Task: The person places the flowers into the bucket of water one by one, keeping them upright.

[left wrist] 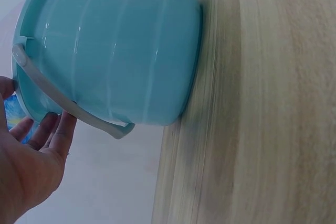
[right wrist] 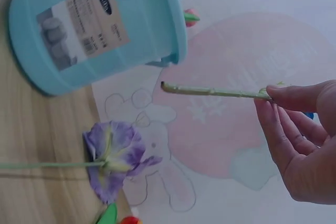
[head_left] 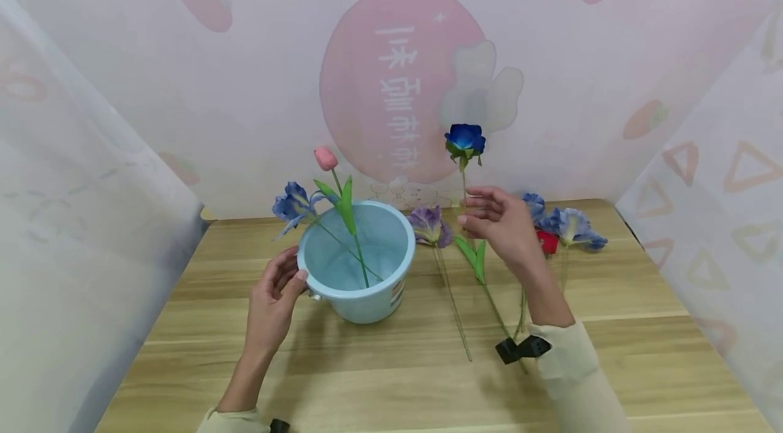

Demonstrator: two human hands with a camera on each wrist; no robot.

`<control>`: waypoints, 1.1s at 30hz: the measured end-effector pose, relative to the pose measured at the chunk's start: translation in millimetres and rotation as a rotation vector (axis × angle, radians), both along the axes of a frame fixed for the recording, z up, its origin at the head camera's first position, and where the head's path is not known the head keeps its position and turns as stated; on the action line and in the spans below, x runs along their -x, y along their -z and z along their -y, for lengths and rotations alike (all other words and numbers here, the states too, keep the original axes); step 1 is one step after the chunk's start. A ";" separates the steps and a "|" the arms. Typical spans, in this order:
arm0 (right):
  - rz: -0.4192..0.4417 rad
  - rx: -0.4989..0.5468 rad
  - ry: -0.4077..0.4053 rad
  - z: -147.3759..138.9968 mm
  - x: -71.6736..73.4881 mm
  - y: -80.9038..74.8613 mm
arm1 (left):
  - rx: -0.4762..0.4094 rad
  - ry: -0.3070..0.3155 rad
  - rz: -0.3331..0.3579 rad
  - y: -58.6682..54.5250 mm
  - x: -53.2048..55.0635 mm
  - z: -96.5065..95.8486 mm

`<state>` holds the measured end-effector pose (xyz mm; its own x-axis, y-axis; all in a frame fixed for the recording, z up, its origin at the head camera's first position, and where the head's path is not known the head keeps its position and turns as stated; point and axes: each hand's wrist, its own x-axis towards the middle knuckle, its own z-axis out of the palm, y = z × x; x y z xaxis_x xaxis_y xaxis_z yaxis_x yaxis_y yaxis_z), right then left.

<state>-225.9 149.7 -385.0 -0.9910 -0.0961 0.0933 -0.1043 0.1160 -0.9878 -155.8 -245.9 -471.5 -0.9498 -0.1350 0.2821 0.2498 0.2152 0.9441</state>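
Observation:
My left hand [head_left: 276, 297] grips the rim of a light blue bucket [head_left: 367, 307] at its left side, thumb at the rim and fingers on the outside. In the left wrist view the bucket's handle [left wrist: 68, 103] hangs down beside the fingers. Inside the bucket lean a pink tulip [head_left: 326, 158] and a blue iris [head_left: 295, 203]. To the right, my right hand [head_left: 501, 226] pinches the stem of a blue rose [head_left: 466, 139] between thumb and fingers. The rose is upright above the table, and its bare stem end [right wrist: 173, 87] points toward the bucket in the right wrist view.
A purple iris [head_left: 431, 226] lies on the wooden table [head_left: 391, 385] just right of the bucket. Beyond the right hand lie more blue irises [head_left: 571, 226] and a red flower [head_left: 547, 241]. A printed curtain [head_left: 269, 79] stands behind the table and along both sides.

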 end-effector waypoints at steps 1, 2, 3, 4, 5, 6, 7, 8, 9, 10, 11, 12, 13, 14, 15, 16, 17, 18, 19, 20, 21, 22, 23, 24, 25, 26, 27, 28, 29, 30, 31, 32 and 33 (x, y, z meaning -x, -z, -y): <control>-0.012 0.004 0.002 2.8 0.4 -3.5 | 0.000 0.000 0.001 -0.2 0.1 0.3; -0.024 0.012 0.003 5.7 1.0 -6.6 | 0.000 0.000 0.002 0.2 0.0 0.3; -0.033 0.022 0.005 8.5 1.5 -9.8 | 0.001 0.000 0.003 0.4 -0.1 0.3; -0.046 0.032 0.005 11.3 2.1 -12.6 | 0.004 -0.001 0.004 0.6 -0.3 0.5; -0.059 0.043 0.007 14.2 2.6 -15.6 | 0.006 -0.002 0.003 0.7 -0.3 0.6; -0.073 0.047 0.010 17.1 3.5 -18.1 | 0.008 -0.003 0.003 0.9 -0.4 0.9; -0.085 0.060 0.012 20.1 4.4 -20.6 | 0.010 -0.003 0.001 1.0 -0.5 1.1; -0.093 0.074 0.011 23.1 5.2 -23.1 | 0.013 -0.003 0.000 1.1 -0.6 1.4; -0.100 0.089 0.012 26.0 6.3 -25.1 | 0.014 -0.002 -0.001 1.2 -0.6 1.7; -0.112 0.099 0.009 28.9 7.2 -27.1 | 0.017 -0.002 -0.002 1.3 -0.7 1.9; -0.116 0.111 0.010 32.1 8.6 -28.5 | 0.018 -0.002 -0.002 1.3 -0.7 2.1; -0.123 0.115 0.009 35.0 9.9 -29.6 | 0.017 -0.002 -0.002 1.4 -0.8 2.2; -0.128 0.124 0.007 38.4 10.7 -30.8 | 0.018 -0.002 -0.002 1.5 -0.8 2.3; -0.132 0.130 0.005 41.5 11.6 -31.7 | 0.016 0.000 -0.002 1.6 -0.7 2.3; -0.136 0.135 0.003 44.8 12.4 -32.3 | 0.015 0.002 -0.002 1.8 -0.7 2.2; -0.138 0.139 -0.001 48.1 13.2 -32.8 | 0.014 0.004 -0.002 2.0 -0.7 2.1; -0.139 0.147 -0.003 51.4 13.9 -33.3 | 0.012 0.006 -0.002 2.1 -0.6 1.9; -0.142 0.149 -0.008 54.5 14.0 -34.1 | 0.009 0.009 -0.003 2.3 -0.6 1.7; -0.145 0.153 -0.012 57.4 14.2 -34.7 | 0.008 0.011 -0.003 2.5 -0.5 1.4; -0.149 0.157 -0.015 60.1 14.5 -35.3 | 0.006 0.012 -0.004 2.6 -0.4 1.2; -0.151 0.158 -0.018 62.6 14.9 -36.1 | 0.006 0.013 -0.005 2.7 -0.3 1.1; -0.153 0.157 -0.017 64.9 15.5 -37.0 | 0.005 0.014 -0.006 2.7 -0.2 1.0; -0.159 0.158 -0.017 67.0 16.2 -38.0 | 0.003 0.014 -0.006 2.6 -0.1 0.9; -0.163 0.157 -0.016 69.1 16.7 -39.3 | 0.002 0.014 -0.006 2.5 -0.1 0.9; -0.166 0.159 -0.014 71.2 17.8 -40.6 | 0.002 0.014 -0.005 2.3 -0.1 0.9; -0.166 0.162 -0.012 73.4 18.8 -42.0 | 0.003 0.014 -0.004 2.0 -0.1 1.0; -0.166 0.163 -0.009 75.6 19.9 -43.6 | 0.003 0.013 -0.002 1.7 -0.1 1.0; -0.167 0.170 -0.007 78.0 20.9 -45.0 | 0.004 0.012 0.001 1.4 -0.1 1.0; -0.170 0.175 -0.008 80.5 21.8 -46.2 | 0.005 0.010 0.003 1.0 -0.2 0.9; -0.167 0.181 -0.009 83.1 22.9 -47.4 | 0.007 0.009 0.006 0.6 -0.2 0.9; -0.168 0.186 -0.010 85.9 24.0 -48.1 | 0.007 0.008 0.007 0.2 -0.1 0.8; -0.168 0.193 -0.011 88.9 25.0 -48.6 | 0.007 0.008 0.009 -0.1 -0.1 0.7; -0.170 0.198 -0.014 91.8 26.1 -48.7 | 0.007 0.007 0.010 -0.4 0.0 0.6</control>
